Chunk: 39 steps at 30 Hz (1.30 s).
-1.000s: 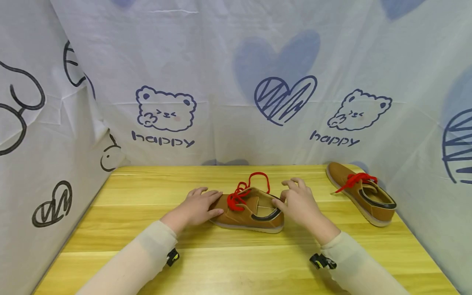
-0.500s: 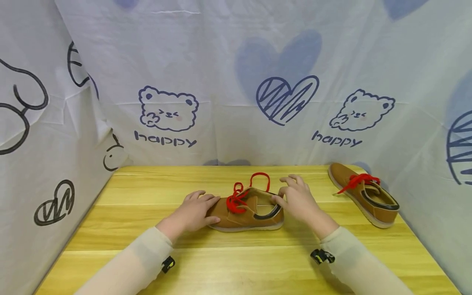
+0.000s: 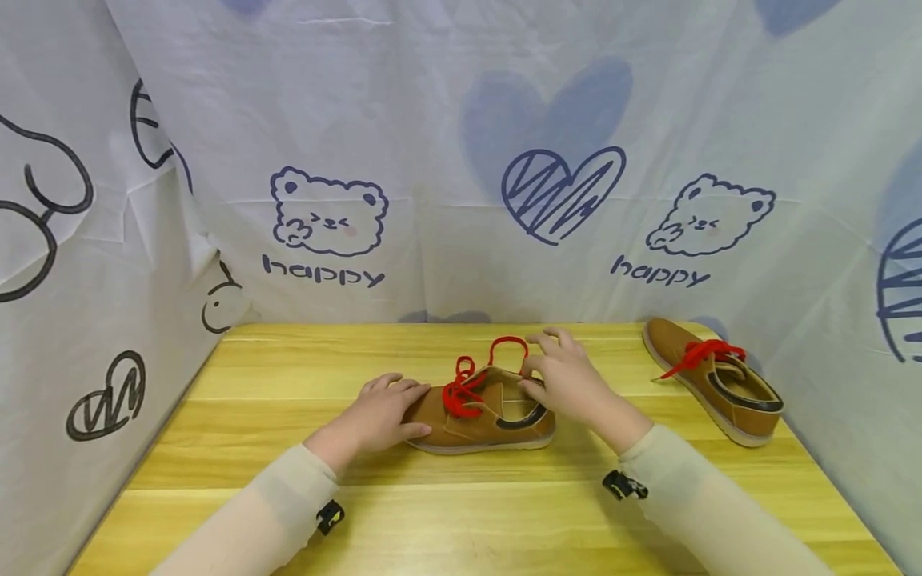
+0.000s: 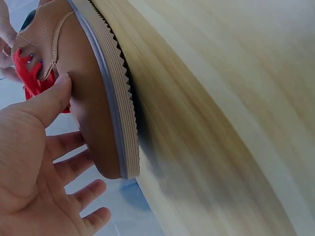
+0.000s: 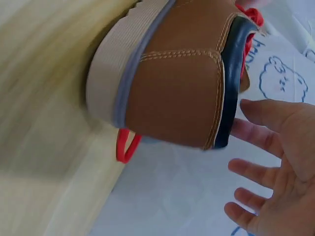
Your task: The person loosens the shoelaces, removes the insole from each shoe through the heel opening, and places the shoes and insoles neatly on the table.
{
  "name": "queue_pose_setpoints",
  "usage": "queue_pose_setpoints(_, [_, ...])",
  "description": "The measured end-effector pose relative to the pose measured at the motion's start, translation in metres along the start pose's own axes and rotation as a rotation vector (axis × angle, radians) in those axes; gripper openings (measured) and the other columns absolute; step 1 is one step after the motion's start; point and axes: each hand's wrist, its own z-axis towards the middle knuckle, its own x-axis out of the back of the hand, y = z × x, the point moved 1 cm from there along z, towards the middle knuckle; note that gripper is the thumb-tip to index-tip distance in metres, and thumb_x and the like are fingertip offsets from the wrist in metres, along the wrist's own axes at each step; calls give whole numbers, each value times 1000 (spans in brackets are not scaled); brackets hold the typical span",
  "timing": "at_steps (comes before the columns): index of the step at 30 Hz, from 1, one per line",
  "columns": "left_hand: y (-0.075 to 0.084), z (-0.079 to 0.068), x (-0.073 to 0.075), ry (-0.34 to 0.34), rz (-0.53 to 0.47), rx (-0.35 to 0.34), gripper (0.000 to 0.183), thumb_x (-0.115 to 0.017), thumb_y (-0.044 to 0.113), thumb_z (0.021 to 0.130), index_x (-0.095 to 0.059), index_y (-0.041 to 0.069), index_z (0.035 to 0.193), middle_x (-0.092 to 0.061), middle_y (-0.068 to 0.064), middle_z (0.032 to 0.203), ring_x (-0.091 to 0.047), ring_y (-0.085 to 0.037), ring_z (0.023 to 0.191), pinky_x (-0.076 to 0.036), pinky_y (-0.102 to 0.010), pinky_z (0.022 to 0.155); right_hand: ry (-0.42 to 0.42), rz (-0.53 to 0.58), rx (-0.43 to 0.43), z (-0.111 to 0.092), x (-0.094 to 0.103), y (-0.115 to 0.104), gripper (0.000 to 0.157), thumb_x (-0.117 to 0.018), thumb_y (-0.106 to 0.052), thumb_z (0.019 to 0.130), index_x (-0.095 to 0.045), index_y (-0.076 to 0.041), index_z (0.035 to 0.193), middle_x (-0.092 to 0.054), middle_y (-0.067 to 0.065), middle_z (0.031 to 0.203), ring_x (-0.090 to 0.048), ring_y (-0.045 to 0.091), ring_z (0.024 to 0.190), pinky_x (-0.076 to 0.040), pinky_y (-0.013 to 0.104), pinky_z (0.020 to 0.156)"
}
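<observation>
A brown lace-up shoe (image 3: pixel 446 432) lies sole-down on the wooden table, toe to the left, with red laces (image 3: pixel 463 396) tied over its tongue. My left hand (image 3: pixel 374 416) holds the toe: in the left wrist view the thumb (image 4: pixel 59 93) presses the upper while fingers reach behind the toe cap. At the heel end, my right hand (image 3: pixel 565 380) hovers over the dark padded collar (image 5: pixel 230 88). Its fingers are spread and loosely bent, thumb and forefinger right at the collar's edge. One lace loop (image 3: pixel 508 339) sticks up behind the shoe, close to the right fingertips.
A matching brown shoe (image 3: pixel 745 412) with red laces rests at the table's right back, toe pointing away. White cloth (image 3: pixel 446 264) printed with bears and hearts hangs behind and along both sides of the table (image 3: pixel 446 520).
The shoe's toe and my left hand have shifted slightly left. My right hand has moved left and farther back over the heel opening. A small loop of lace now stands upright above the knot.
</observation>
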Motion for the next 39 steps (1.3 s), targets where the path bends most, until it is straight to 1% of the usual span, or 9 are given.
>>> queue_pose_setpoints(3, [2,1,1,9,-25,-13,73,-67,48,93,-47,6,149,-49,-15,149,-33,-42,141,-24,-61,114,-58,-7,63,8,-3,-7,10,-80,-28,87,-74,-21,84,-54,18,140,-39,47,133,-34,67,104])
queue_pose_setpoints(6, [5,1,1,16,-44,-26,74,-68,47,93,-46,4,149,-48,-17,149,-34,-43,141,-24,-62,114,-130,-30,86,14,-11,-12,7,-80,-27,87,-77,-21,85,-53,18,143,-38,48,134,-34,68,104])
queue_pose_setpoints(11, [8,1,-1,24,-49,-30,76,-69,48,92,-46,3,149,-47,-16,150,-33,-43,141,-24,-61,114,-268,-57,58,20,-20,-16,6,-81,-27,86,-79,-22,87,-50,16,147,-33,47,140,-32,68,106])
queue_pose_setpoints(16, [9,0,-1,31,-52,-19,75,-70,47,92,-47,4,149,-48,-15,149,-33,-43,142,-24,-61,114,-362,16,-12,23,-23,-19,3,-80,-22,87,-78,-20,86,-47,16,149,-27,46,143,-27,67,110])
queue_pose_setpoints(22, [9,2,-2,31,-73,-3,74,-70,47,92,-47,5,149,-48,-16,149,-32,-43,142,-23,-61,114,-378,140,-9,26,-27,-14,29,-70,-12,90,-59,-19,64,-51,17,145,-30,46,142,-29,70,107])
queue_pose_setpoints(25, [8,2,-3,37,-69,-1,75,-69,49,92,-47,6,149,-48,-15,149,-33,-43,141,-24,-61,114,-365,241,37,27,-29,-8,30,-64,-11,90,-53,-18,64,-53,17,143,-31,45,141,-29,69,107])
queue_pose_setpoints(30, [7,3,-4,46,-60,-4,75,-70,49,91,-48,6,148,-49,-14,148,-35,-43,140,-26,-62,113,-348,518,57,28,-29,2,29,-54,-11,96,-50,-15,68,-50,22,145,-29,44,142,-25,63,113])
queue_pose_setpoints(35, [7,4,-5,45,-45,1,74,-70,49,91,-49,7,148,-50,-14,148,-35,-43,140,-26,-62,112,-349,712,-22,28,-28,7,31,-45,-13,101,-54,-10,72,-44,26,149,-24,48,143,-27,61,109])
queue_pose_setpoints(39, [8,4,-6,39,-35,9,73,-70,49,91,-49,8,148,-50,-13,148,-35,-43,140,-27,-61,112,-335,883,-153,25,-30,11,26,-43,-14,99,-56,-8,78,-43,22,151,-32,43,142,-35,52,105])
